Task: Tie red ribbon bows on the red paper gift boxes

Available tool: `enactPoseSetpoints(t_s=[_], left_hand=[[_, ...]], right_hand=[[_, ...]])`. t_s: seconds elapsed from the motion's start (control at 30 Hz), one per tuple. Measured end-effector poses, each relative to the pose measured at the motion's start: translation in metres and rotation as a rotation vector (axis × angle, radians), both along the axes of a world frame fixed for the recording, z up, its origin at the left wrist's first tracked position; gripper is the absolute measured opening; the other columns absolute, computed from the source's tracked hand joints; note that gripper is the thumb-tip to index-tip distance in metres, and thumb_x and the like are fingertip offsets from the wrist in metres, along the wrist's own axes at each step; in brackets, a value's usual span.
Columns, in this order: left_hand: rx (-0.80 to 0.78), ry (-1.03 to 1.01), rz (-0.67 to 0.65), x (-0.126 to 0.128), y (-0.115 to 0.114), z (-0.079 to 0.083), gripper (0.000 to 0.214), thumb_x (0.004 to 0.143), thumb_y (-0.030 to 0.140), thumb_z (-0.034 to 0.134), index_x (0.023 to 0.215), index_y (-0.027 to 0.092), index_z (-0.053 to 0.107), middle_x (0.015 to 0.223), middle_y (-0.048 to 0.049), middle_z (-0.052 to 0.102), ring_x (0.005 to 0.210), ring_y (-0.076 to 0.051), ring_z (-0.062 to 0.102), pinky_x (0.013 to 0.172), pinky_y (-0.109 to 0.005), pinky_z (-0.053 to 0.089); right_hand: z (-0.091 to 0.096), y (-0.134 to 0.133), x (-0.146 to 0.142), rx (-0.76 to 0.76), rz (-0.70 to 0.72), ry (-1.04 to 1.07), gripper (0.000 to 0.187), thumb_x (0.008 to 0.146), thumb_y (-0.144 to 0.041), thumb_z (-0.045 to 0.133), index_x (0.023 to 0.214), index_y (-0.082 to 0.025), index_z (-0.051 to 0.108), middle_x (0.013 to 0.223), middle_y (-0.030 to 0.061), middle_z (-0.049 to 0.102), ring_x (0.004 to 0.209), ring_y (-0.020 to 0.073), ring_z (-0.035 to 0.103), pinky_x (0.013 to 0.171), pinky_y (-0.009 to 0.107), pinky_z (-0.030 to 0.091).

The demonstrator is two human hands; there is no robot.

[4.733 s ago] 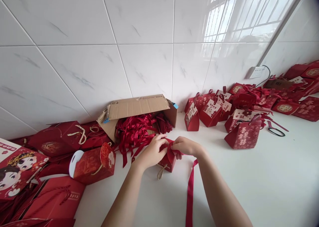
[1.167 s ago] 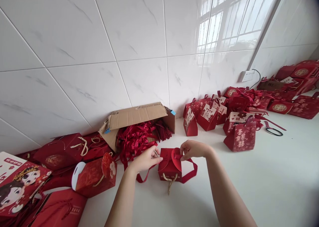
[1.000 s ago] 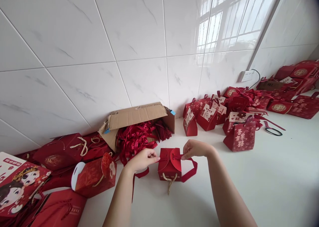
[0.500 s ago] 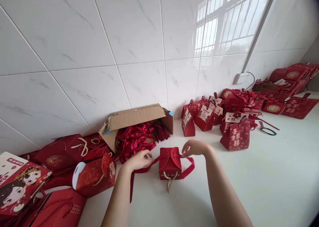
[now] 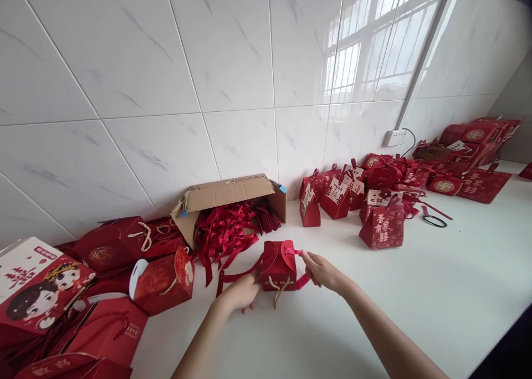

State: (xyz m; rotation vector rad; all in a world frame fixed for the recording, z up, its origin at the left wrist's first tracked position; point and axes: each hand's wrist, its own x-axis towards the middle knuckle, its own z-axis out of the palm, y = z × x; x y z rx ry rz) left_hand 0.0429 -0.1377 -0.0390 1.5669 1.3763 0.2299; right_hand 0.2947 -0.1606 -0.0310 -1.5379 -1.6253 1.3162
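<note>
A small red gift box point(image 5: 279, 275) with a twisted cream cord handle stands upright on the white table. Its curved top flaps are folded together, and a dark red ribbon point(image 5: 245, 273) threads through them, trailing out to the left. My right hand point(image 5: 321, 269) pinches the ribbon just right of the box top, pulling that stretch taut. Against the box's left wall is my left hand point(image 5: 241, 291), fingers curled at its side and partly hidden. Behind, a cardboard carton point(image 5: 233, 189) lies on its side, spilling a heap of red ribbons point(image 5: 228, 226).
Several red gift boxes point(image 5: 163, 285) crowd the left. Finished-looking pouch-shaped boxes point(image 5: 382, 226) with tags stand at the right. Near them lies a dark ring-shaped object point(image 5: 434, 220). More red boxes point(image 5: 477, 138) are piled at the far right, by a wall socket point(image 5: 395, 138).
My left hand has moved from the ribbon down to the box's left side. My right hand has shifted grip on the ribbon, drawing it right. The view has turned slightly.
</note>
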Motion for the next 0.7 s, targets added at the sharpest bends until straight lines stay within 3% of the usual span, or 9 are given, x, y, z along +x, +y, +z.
enactPoseSetpoints(t_s=[0.07,0.13,0.2,0.27,0.37,0.5,0.6,0.7], left_hand=[[0.044,-0.117,0.09,0.003,0.003,-0.002,0.045,0.078,0.036,0.048,0.121,0.024,0.051,0.069,-0.0035,0.064,0.058,-0.02,0.059,0.049,-0.028,0.041],[0.084,-0.256,0.18,0.004,0.004,0.002,0.042,0.079,0.034,0.047,0.119,0.022,0.05,0.086,-0.0076,0.066,0.075,-0.022,0.063,0.058,-0.029,0.045],[0.111,-0.414,0.257,0.005,0.005,0.008,0.037,0.08,0.031,0.047,0.115,0.02,0.051,0.102,-0.0101,0.065,0.092,-0.022,0.062,0.068,-0.03,0.048],[0.143,-0.573,0.343,0.004,0.006,0.014,0.031,0.083,0.033,0.044,0.11,0.018,0.052,0.113,-0.0117,0.061,0.104,-0.022,0.06,0.076,-0.031,0.049],[0.205,-0.762,0.497,0.001,0.009,0.023,0.032,0.085,0.043,0.044,0.103,0.018,0.054,0.118,-0.0131,0.059,0.109,-0.022,0.058,0.078,-0.03,0.049],[0.28,-0.903,0.645,-0.004,0.011,0.034,0.038,0.075,0.049,0.061,0.095,0.017,0.058,0.098,-0.0092,0.065,0.096,-0.02,0.062,0.072,-0.027,0.048],[0.311,-0.957,0.668,-0.008,0.006,0.047,0.037,0.071,0.046,0.068,0.092,0.016,0.062,0.086,-0.0054,0.067,0.084,-0.017,0.063,0.07,-0.025,0.047],[0.349,-0.953,0.644,-0.013,-0.006,0.063,0.038,0.071,0.047,0.068,0.092,0.015,0.067,0.088,-0.0066,0.069,0.081,-0.017,0.062,0.07,-0.026,0.048]], right_hand=[[-0.009,0.002,-0.01,0.024,-0.058,0.052,0.065,0.088,-0.065,0.019,0.093,-0.013,0.058,0.065,0.0041,0.057,0.063,0.0169,0.058,0.067,0.031,0.047],[-0.014,0.005,-0.017,0.076,-0.149,0.194,0.065,0.088,-0.065,0.019,0.105,-0.014,0.055,0.091,0.0105,0.062,0.086,0.0196,0.062,0.077,0.03,0.048],[-0.016,0.008,-0.022,0.14,-0.242,0.377,0.061,0.088,-0.065,0.024,0.12,-0.017,0.047,0.119,0.0123,0.056,0.109,0.0205,0.056,0.086,0.029,0.047],[-0.016,0.01,-0.023,0.18,-0.312,0.544,0.06,0.087,-0.064,0.032,0.128,-0.02,0.041,0.128,0.0115,0.051,0.116,0.0211,0.052,0.09,0.03,0.046],[-0.013,0.012,-0.023,0.223,-0.392,0.686,0.058,0.083,-0.061,0.045,0.126,-0.023,0.044,0.124,0.0098,0.054,0.113,0.022,0.054,0.088,0.031,0.048],[-0.005,0.013,-0.02,0.322,-0.494,0.788,0.042,0.077,-0.055,0.059,0.104,-0.023,0.059,0.104,0.0059,0.061,0.101,0.0207,0.058,0.081,0.031,0.049],[0.003,0.011,-0.017,0.377,-0.516,0.784,0.031,0.077,-0.051,0.062,0.084,-0.02,0.062,0.088,0.0027,0.061,0.087,0.0166,0.058,0.075,0.028,0.047],[0.014,0.008,-0.013,0.423,-0.507,0.757,0.029,0.076,-0.048,0.064,0.076,-0.019,0.064,0.078,0.0012,0.059,0.076,0.0138,0.054,0.071,0.026,0.045]])
